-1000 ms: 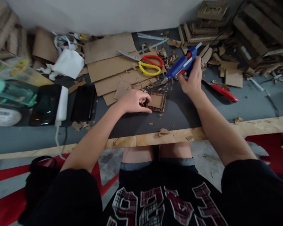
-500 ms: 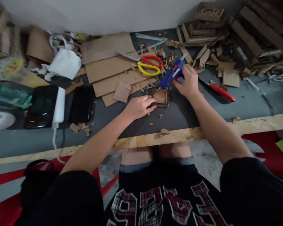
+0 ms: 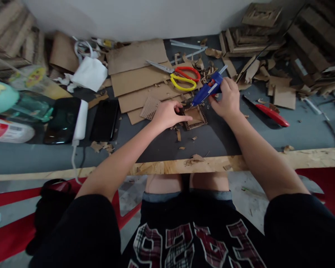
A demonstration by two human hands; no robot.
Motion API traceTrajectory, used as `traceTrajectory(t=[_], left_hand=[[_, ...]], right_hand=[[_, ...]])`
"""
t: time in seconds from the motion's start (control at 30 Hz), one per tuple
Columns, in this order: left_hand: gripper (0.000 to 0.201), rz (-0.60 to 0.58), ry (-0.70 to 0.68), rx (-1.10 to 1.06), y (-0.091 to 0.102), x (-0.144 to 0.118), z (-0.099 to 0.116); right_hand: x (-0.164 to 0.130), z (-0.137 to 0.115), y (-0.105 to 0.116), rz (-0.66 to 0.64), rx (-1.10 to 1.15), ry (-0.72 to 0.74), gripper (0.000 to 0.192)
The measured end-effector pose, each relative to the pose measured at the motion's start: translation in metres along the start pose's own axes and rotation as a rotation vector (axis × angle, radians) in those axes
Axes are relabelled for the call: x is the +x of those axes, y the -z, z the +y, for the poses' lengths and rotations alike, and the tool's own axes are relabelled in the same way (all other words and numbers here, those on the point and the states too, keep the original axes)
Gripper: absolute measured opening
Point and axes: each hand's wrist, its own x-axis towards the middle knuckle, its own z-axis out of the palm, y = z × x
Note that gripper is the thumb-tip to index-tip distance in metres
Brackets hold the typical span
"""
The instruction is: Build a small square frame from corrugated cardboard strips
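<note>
My right hand [image 3: 227,97] is wrapped round a blue glue gun [image 3: 208,89], its nozzle pointing down and left at the far rim of a small square cardboard tray [image 3: 195,118]. Whether the nozzle touches the rim I cannot tell. At the tray's left side is my left hand [image 3: 169,114], with the thumb on the left edge and the bent fingers at the far left corner. A ridged cardboard piece [image 3: 149,107] lies partly behind this hand. Beyond it are scissors [image 3: 181,77] with one red and one yellow handle.
Overlapping cardboard sheets [image 3: 139,80] lie behind the hands. A red-handled cutter [image 3: 272,114] is on the right, a black phone [image 3: 104,120] on the left. Stacked cardboard frames [image 3: 251,37] stand at the back right. Scraps litter the table, whose wooden edge [image 3: 167,167] runs along the front.
The view has shifted, moving the table's things rightward in the picture. The tray has turned slightly. My left hand has moved towards its far left corner; the glue gun stays above the far rim.
</note>
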Motion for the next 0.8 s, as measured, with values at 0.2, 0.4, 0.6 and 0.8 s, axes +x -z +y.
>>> traceTrajectory(t=[0.2, 0.4, 0.6, 0.8], left_hand=[[0.05, -0.034, -0.108, -0.064, -0.003, 0.009, -0.011], [0.055, 0.017, -0.187, -0.043, -0.01, 0.008, -0.026], [0.055, -0.004, -0.208, -0.017, -0.009, 0.007, -0.026], [0.056, -0.008, -0.217, -0.013, -0.009, 0.008, -0.025]], right_hand=[[0.0, -0.004, 0.005, 0.012, -0.006, -0.006, 0.034], [0.0, -0.013, 0.013, -0.007, 0.012, 0.016, 0.037], [0.0, -0.022, 0.015, -0.016, -0.011, 0.035, 0.039], [0.0, -0.021, 0.016, -0.012, -0.004, 0.074, 0.041]])
